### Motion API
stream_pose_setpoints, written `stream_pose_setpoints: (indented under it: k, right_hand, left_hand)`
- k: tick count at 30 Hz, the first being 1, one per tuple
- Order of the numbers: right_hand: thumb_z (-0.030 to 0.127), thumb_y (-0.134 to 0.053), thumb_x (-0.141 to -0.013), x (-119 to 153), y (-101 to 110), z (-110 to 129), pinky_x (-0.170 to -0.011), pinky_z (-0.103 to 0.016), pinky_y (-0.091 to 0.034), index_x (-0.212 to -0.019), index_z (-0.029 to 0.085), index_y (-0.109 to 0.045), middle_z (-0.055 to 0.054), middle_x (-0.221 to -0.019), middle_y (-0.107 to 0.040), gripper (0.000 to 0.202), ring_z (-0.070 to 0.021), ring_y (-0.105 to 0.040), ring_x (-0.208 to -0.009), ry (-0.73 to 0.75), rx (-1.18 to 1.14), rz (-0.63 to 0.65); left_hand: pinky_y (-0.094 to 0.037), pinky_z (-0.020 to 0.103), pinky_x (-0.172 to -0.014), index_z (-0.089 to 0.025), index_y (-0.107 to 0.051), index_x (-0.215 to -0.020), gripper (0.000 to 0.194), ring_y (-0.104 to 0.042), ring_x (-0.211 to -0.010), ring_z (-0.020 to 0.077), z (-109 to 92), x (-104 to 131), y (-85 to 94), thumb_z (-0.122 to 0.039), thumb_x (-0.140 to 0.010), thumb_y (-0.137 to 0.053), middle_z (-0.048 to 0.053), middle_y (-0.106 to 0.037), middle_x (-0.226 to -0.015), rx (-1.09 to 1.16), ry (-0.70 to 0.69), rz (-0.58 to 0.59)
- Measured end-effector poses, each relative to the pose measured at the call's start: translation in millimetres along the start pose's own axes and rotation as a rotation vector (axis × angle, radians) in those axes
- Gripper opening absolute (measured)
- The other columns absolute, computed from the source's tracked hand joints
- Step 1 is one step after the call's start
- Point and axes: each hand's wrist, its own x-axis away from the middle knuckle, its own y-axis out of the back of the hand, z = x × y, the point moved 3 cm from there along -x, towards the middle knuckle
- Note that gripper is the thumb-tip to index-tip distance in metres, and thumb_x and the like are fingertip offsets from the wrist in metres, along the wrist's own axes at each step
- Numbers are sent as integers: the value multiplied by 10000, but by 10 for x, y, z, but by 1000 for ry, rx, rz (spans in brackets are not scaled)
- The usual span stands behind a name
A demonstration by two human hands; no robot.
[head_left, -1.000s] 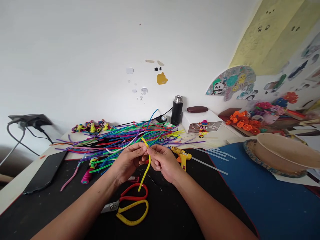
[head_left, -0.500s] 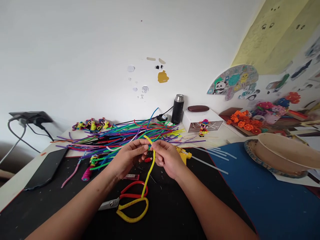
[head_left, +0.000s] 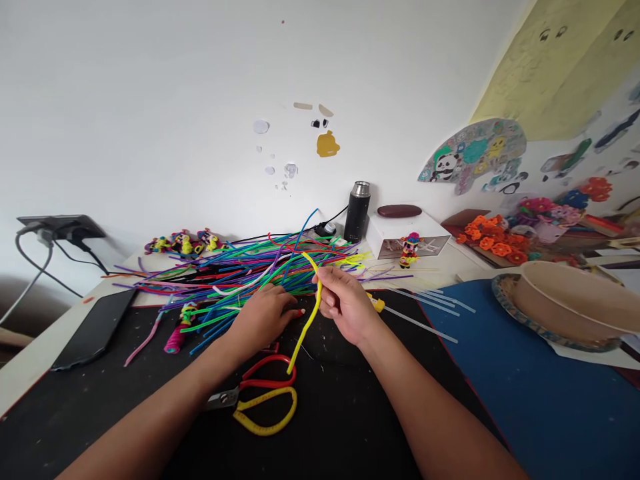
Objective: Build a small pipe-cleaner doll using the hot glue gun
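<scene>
My right hand [head_left: 347, 303] pinches a yellow pipe cleaner [head_left: 307, 325] between thumb and fingertips. Its short end sticks up and its long end hangs down to the scissors [head_left: 265, 400], which lie on the black mat with one red and one yellow handle. My left hand [head_left: 265, 313] is palm down at the front of the pile of coloured pipe cleaners [head_left: 240, 267], thumb apart from the fingers; some fingertips are hidden. A small red piece [head_left: 300, 312] lies by its thumb.
A phone [head_left: 95, 330] and a small pipe-cleaner figure [head_left: 175, 337] lie on the left. Behind stand a black flask [head_left: 357, 212], a white box [head_left: 395, 230] and another figurine [head_left: 410, 250]. Clear glue sticks [head_left: 425, 325] and a large bowl [head_left: 575, 293] are on the right.
My left hand has let go of the yellow pipe cleaner and lowered onto the mat by the pile. My right hand keeps its hold and has shifted slightly right and up.
</scene>
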Motion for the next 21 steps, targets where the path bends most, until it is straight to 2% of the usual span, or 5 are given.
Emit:
stream_pose_setpoints:
  k: [7,11,13,17,21]
  right_hand:
    - [530,-870,-753,0,14,-47,-411,-208,-161,-786,165,-681,99,-473,-438,412,-39,-299,-376,-16,8,13]
    - [523,-860,-767,0,18,-57,-412,-212,-157,-788,165,-673,98,-483,-437,404,-40,-308,-379,-21,17,8]
    - [521,-861,-765,-4,21,-52,-412,-214,-153,-790,165,-669,99,-481,-434,406,-39,-306,-375,-19,11,3]
    - [505,-865,-767,-9,22,-26,-410,-211,-139,-792,166,-665,104,-475,-424,394,-34,-283,-371,-7,-7,-9]
    - [504,-874,-752,3,13,4,-408,-209,-139,-774,164,-666,101,-470,-421,399,-35,-284,-372,-7,-13,-18]
  left_hand:
    - [-454,419,-884,-261,-801,-843,93,-626,-947,326,20,11,-64,-221,-853,-717,97,-725,-896,21,-24,18]
    - [-468,402,-851,-264,-774,-785,62,-635,-916,314,-7,-2,-25,-220,-808,-737,79,-735,-857,125,5,-8]
    - [-474,381,-806,-262,-778,-798,21,-644,-862,294,-5,-26,53,-277,-807,-765,66,-752,-839,247,55,-34]
    - [-487,318,-731,-221,-770,-896,242,-658,-769,225,34,-75,296,-434,-795,-827,39,-764,-842,668,186,-50]
    - [-509,298,-753,-181,-762,-889,368,-683,-781,200,33,-66,557,-435,-691,-939,44,-764,-842,1062,271,-155]
